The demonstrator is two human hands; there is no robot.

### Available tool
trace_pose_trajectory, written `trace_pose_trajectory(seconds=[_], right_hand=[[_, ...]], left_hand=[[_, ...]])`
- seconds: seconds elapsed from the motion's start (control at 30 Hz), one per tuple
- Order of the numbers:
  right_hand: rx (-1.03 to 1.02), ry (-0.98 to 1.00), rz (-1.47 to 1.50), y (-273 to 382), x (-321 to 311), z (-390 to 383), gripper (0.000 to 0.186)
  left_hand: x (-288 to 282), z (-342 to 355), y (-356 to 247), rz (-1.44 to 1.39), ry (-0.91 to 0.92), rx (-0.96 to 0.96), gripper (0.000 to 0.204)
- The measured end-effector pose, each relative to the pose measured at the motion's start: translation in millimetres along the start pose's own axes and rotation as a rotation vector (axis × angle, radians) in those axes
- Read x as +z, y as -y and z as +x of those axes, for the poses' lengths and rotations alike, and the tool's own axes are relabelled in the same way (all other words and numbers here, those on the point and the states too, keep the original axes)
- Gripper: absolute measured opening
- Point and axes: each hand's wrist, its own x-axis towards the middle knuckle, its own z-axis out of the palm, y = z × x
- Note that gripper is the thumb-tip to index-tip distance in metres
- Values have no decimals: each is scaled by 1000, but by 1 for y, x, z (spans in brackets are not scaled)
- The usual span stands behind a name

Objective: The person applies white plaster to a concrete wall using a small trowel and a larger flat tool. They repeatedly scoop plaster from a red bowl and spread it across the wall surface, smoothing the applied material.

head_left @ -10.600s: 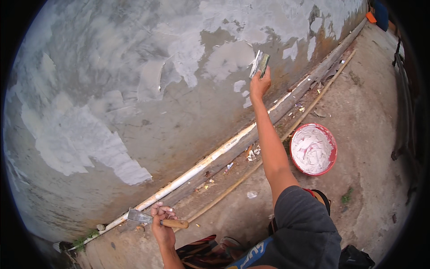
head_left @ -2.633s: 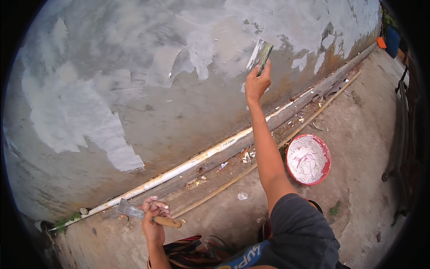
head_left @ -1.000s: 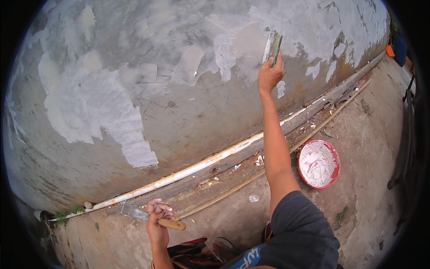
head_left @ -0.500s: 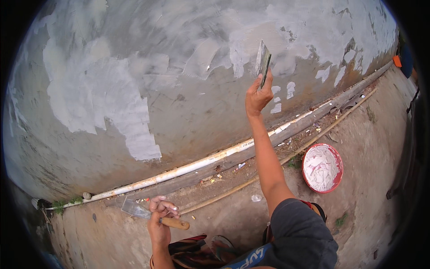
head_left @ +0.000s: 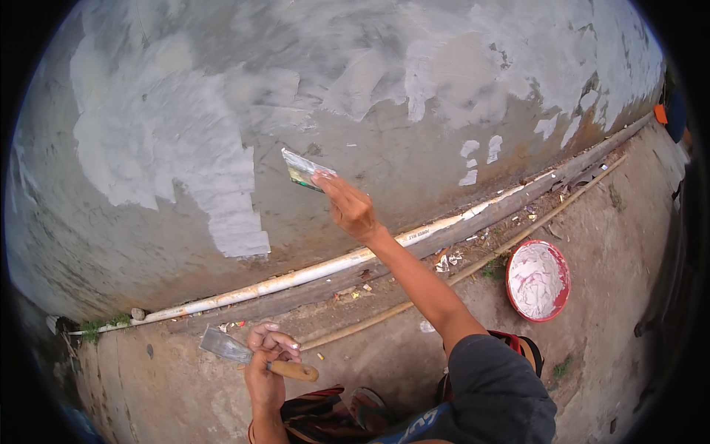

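My left hand (head_left: 265,366), low in the picture, grips a putty knife (head_left: 223,345) with a wide metal blade and a wooden handle; its blade points left. In my right hand (head_left: 352,210) is a flat, thin spreader (head_left: 302,169) smeared with whitish putty, pinched by one edge. That arm reaches out in front of the grey wall (head_left: 314,222), beside a large pale putty patch (head_left: 166,140). Whether the spreader touches the wall I cannot tell. A red bucket (head_left: 510,294) of whitish-pink putty (head_left: 534,280) stands on the ground to the right.
A white pipe (head_left: 296,277) runs along the wall's foot. Outside it lies a long thin pole (head_left: 362,323), with bits of litter (head_left: 447,260) between. Something orange (head_left: 660,113) shows at the far right. My sandalled foot (head_left: 367,405) is at the bottom edge.
My right hand has swung left and down along the wall with the spreader, which has turned from upright to slanting left. My left hand holds the putty knife nearly still.
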Motion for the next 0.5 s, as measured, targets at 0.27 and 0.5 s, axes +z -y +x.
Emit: trace_pose_trajectory(seconds=[0.27,0.5], right_hand=[[297,-484,-337,-71,-48,31,43],[239,-259,-384,-67,10,25,66]], left_hand=[[-15,-5,3,-42,67,12,35],[-13,-1,3,-18,101,16,32]])
